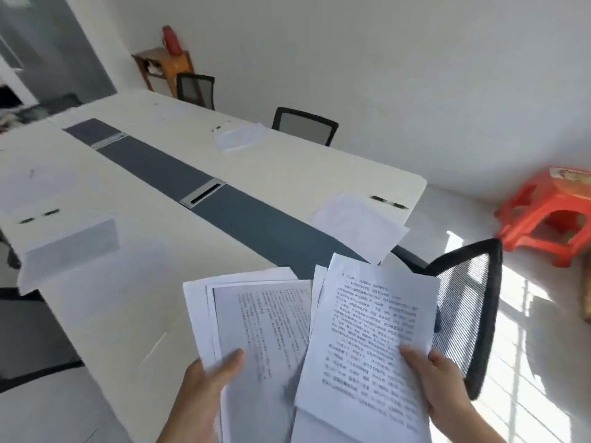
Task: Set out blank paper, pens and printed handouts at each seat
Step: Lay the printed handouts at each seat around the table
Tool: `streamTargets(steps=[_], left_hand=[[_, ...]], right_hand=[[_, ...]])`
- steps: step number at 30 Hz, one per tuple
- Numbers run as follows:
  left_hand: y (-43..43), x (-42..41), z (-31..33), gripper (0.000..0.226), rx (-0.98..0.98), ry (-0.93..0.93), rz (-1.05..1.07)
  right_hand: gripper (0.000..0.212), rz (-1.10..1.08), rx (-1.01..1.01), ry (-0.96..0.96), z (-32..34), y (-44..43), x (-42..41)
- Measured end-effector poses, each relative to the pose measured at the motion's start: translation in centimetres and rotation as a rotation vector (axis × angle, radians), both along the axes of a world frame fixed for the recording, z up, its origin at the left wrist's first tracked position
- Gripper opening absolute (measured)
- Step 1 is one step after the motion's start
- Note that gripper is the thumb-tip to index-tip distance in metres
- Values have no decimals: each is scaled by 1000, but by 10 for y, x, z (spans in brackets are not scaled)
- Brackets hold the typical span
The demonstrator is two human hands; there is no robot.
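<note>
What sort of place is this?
Probably a meeting room: a long white table with a grey centre strip, black mesh chairs beside it, white paper sheets and black pens at seats.

Handouts stack (pixel 256 327), printed, fanned in my left hand (pixel 208 388), lower centre. Printed sheets (pixel 367 330) pinched in my right hand (pixel 444 385). Thick blank paper ream (pixel 70 247) flat on the bench (pixel 160 282), left, two pens (pixel 40 216) just behind it. Right-centre: loose sheets (pixel 358 225), black pen (pixel 388 202) beside them.
</note>
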State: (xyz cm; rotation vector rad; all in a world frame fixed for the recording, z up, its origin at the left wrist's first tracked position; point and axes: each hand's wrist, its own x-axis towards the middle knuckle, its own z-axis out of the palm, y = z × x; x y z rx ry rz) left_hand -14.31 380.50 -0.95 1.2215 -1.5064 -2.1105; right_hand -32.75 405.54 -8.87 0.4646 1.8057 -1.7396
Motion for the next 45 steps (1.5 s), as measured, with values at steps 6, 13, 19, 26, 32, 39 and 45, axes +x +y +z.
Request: streamTargets(steps=[6,13,19,26,32,39,45], left_hand=[[-12,7,7,26,-61,-119,376],[-1,31,14,9,26,-240,597],[-16,20,13,65,38,-206,584],[-58,-20,-2,63,113,-114,440],[-74,-76,1,48,183,-16,194],[-40,-157,20,33,202,129,-153],[37,-224,32,34,162,130,-254]], right_hand=[[14,325,148,75,-43,-82,-126],[34,576,355,132,-98,-187,-176],[28,649,529,206,-124,-230,-192],[49,765,685,299,-116,-229,-210],[57,774,460,340,-59,-201,-180],[84,762,-386,-285,31,-123,-128],[42,204,-373,-115,71,-24,-163]])
